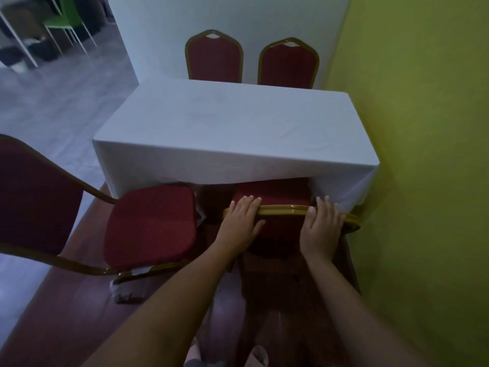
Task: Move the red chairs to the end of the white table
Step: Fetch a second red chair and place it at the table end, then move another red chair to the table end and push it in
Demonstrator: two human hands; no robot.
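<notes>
A white-clothed table [225, 123] stands ahead of me. At its near end a red chair with a gold frame [280, 210] is pushed in, its seat partly under the cloth. My left hand [242, 221] and my right hand [321, 226] both rest over the top rail of its backrest, fingers draped on the rail. A second red chair [150, 226] stands to the left, turned sideways, its backrest at the far left. Two more red chairs [214, 58] [288, 64] stand at the table's far end.
A yellow-green wall [423, 128] runs close along the right side. A white wall [164, 35] is behind the far chairs. A dark red carpet [66, 300] lies underfoot. Green chairs [63, 22] stand at the far upper left. My feet [225, 356] show at the bottom.
</notes>
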